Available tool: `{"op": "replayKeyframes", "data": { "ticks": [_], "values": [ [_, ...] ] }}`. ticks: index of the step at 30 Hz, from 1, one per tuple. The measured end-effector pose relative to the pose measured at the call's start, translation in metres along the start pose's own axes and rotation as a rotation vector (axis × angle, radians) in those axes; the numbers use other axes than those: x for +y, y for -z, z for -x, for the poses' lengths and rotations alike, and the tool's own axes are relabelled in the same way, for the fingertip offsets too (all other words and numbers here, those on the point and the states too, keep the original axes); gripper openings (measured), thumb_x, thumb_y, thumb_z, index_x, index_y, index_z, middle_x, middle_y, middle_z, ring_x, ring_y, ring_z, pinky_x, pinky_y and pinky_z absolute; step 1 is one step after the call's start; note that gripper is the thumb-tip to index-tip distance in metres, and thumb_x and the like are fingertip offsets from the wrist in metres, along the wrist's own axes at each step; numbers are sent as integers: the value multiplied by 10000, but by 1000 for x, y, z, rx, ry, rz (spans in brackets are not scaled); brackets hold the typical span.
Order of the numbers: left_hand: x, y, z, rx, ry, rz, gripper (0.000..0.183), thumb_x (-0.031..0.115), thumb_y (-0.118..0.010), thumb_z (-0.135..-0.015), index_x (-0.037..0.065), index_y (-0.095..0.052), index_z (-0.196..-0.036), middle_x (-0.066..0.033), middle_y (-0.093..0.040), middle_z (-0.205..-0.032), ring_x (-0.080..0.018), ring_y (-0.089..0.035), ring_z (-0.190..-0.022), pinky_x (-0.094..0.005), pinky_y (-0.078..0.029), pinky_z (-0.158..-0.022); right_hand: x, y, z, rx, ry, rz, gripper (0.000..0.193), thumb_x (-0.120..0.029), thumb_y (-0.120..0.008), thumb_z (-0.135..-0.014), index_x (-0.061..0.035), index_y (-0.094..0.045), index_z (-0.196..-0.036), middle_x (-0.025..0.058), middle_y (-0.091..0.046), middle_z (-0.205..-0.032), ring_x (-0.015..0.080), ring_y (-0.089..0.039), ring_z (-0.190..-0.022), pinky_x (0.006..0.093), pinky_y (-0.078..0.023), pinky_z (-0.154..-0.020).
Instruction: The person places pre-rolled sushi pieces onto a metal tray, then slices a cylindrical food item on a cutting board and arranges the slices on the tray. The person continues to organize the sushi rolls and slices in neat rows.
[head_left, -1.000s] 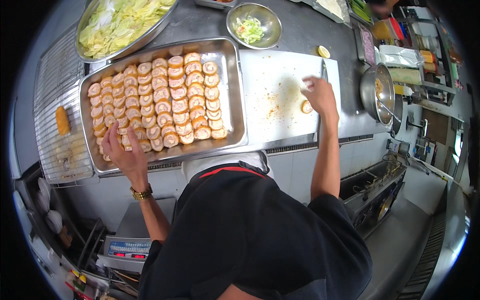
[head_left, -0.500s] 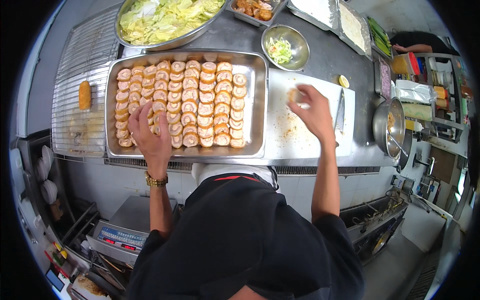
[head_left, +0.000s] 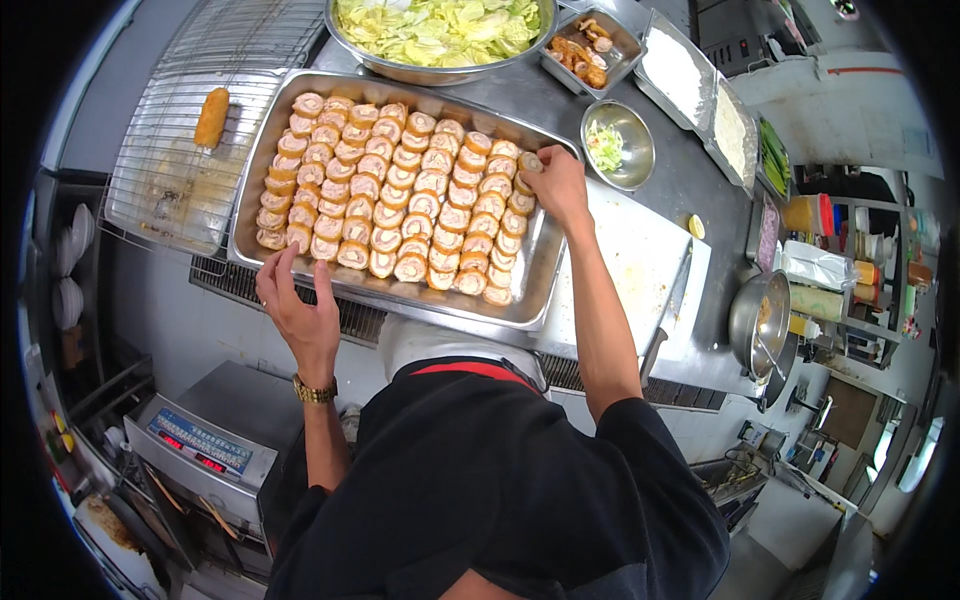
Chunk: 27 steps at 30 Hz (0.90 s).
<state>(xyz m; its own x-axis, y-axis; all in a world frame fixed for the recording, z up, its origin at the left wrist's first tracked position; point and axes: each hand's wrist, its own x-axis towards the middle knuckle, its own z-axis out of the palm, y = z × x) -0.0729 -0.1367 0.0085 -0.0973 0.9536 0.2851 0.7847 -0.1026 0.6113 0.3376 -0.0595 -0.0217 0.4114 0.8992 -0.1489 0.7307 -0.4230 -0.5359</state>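
Observation:
A deep steel tray (head_left: 545, 262) holds rows of overlapping sliced stuffed rolls (head_left: 385, 213), golden outside with pale pink spiral centres. My right hand (head_left: 560, 188) reaches to the tray's far right corner, its fingertips closed on a roll slice (head_left: 530, 162) at the far end of the rightmost row. At the near left rim is my left hand (head_left: 303, 312), fingers apart and holding nothing. Its fingertips are close to the lowest slices; whether they touch the rim I cannot tell. A gold watch is on my left wrist.
Right of the tray lies a white cutting board (head_left: 625, 262) with crumbs and a knife (head_left: 668, 318). Beyond are a bowl of cut cabbage (head_left: 435, 72), a small bowl of shreds (head_left: 617, 182) and a tray of browned pieces (head_left: 612, 75). A wire rack (head_left: 165, 190) holds one whole roll (head_left: 211, 118).
My right hand has moved left from over the cutting board to the tray with the slice. My left hand has drawn back from above the rolls to the near rim. The view has turned.

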Motion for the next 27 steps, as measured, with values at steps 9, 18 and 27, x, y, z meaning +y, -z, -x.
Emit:
{"op": "replayKeyframes", "data": {
  "ticks": [9,18,27],
  "values": [
    [-6,-5,-18,-23,-41,-5,476,118,-813,-991,65,-672,-1442,-176,-598,-1406,-376,-563,-1342,-523,-451,-1156,10,1,10,59,-71,-145,709,-197,-945,-807,103,-690,-1396,233,-806,-1245,304,-797,-1133,393,-625,-1007],
    [-25,7,-37,23,-44,29,419,142,-791,-1009,48,-680,-1402,-199,-627,-1359,-392,-580,-1321,-508,-460,-1143,-14,29,105,141,-147,-272,410,-166,-715,-1032,94,-725,-1348,185,-820,-1166,211,-793,-997,351,-621,-938],
    [-32,21,-9,80,64,-1,407,168,-793,-1019,37,-683,-1388,-184,-624,-1340,-386,-592,-1300,-509,-476,-1125,-6,-11,175,-93,-126,-59,471,-233,-594,-1054,167,-702,-1278,392,-759,-1151,500,-772,-1049,501,-587,-1008]
  ]
}}
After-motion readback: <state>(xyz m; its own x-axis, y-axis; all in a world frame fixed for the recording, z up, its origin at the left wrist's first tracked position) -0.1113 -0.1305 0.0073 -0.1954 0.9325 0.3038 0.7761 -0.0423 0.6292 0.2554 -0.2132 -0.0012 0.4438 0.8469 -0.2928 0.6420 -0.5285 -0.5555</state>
